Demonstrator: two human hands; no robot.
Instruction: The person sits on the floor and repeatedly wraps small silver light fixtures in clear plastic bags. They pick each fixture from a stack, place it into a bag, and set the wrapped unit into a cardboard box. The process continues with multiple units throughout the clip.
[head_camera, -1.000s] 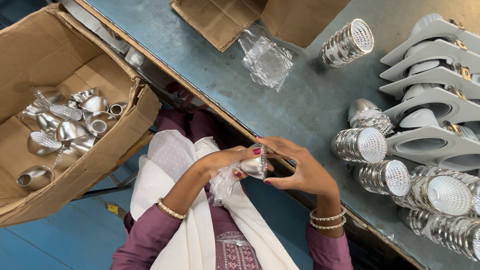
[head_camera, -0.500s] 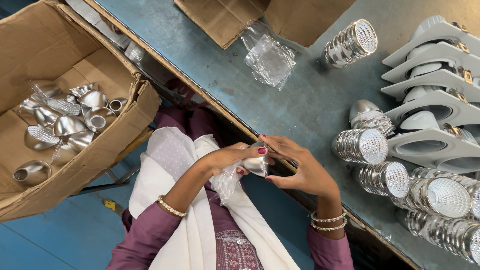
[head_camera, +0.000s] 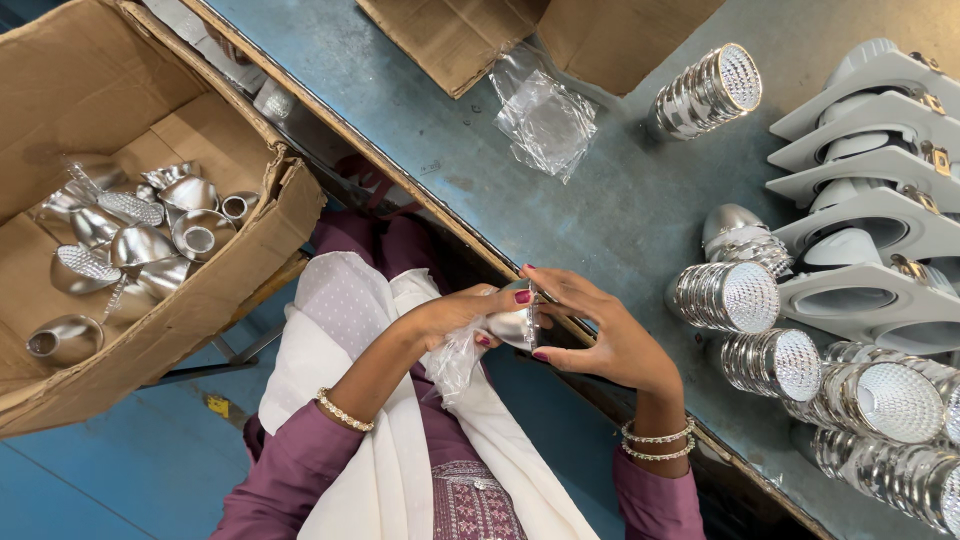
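A small silver reflector cup (head_camera: 517, 322) was found held between both hands just off the near edge of the blue-grey worktable (head_camera: 600, 200), above the lap. The left hand (head_camera: 462, 312) was closed around its body, with a clear plastic wrapper (head_camera: 452, 362) trailing below it. The right hand (head_camera: 600, 335) was cupped against the open end, fingertips pinching the rim.

The cup was judged light, thin-walled and rigid, with a mirror finish likely to be slippery and easily marked or dented. A hold by the outer body and rim, not the inner faceted surface, was judged most suitable. The wrapper was judged soft and limp, offering no firm purchase.

Loose reflectors of the same kind lay in an open cardboard box (head_camera: 240, 290) to the left. Finished faceted reflectors (head_camera: 725, 297) and white square housings (head_camera: 880, 200) stood on the table to the right, and an empty clear bag (head_camera: 548, 125) lay further back.
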